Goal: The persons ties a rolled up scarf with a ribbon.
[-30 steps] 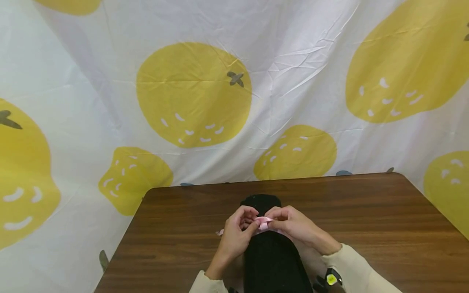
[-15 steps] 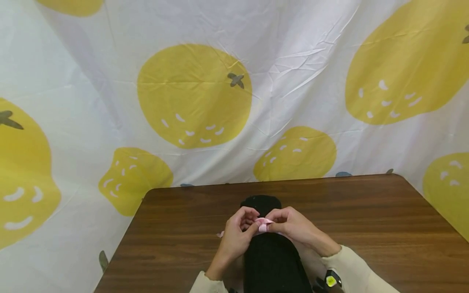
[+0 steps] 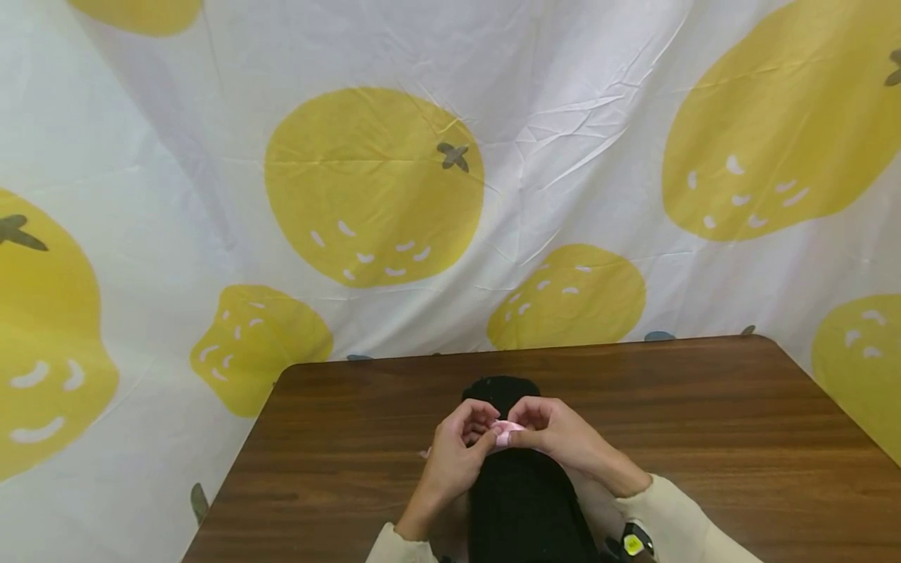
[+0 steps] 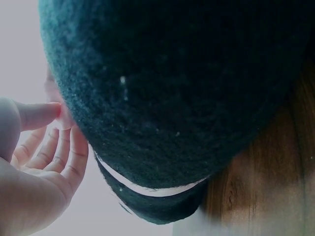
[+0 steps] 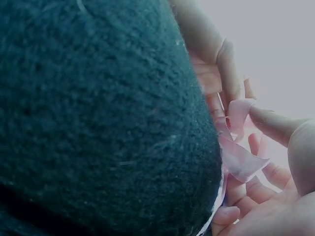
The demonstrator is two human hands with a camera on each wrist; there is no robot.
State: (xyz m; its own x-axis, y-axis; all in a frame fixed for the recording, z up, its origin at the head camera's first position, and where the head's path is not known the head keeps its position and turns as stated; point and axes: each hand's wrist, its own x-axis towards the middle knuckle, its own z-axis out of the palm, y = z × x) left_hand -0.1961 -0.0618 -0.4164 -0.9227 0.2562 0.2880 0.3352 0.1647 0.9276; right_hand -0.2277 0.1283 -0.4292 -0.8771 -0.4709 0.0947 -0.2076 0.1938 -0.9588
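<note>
A long, rounded black form with a fuzzy, felt-like surface stretches away from the person on the table. Around its narrower far part runs a pale pink ribbon, which shows as a light band in the left wrist view. My left hand pinches the ribbon between thumb and fingers on top of the form. From the other side my right hand pinches it too, the fingertips of both close together. In the right wrist view a folded pink ribbon piece stands out between the hands. The form's underside is hidden.
The brown wood-grain table extends to both sides of the form. Behind it hangs a white cloth printed with yellow fruit. A dark watch-like device with a yellow face is at the right sleeve.
Both hands stay in nearly the same place. The ribbon between them has shifted a little, and the right thumb now covers more of its short end. The view has tilted very slightly.
</note>
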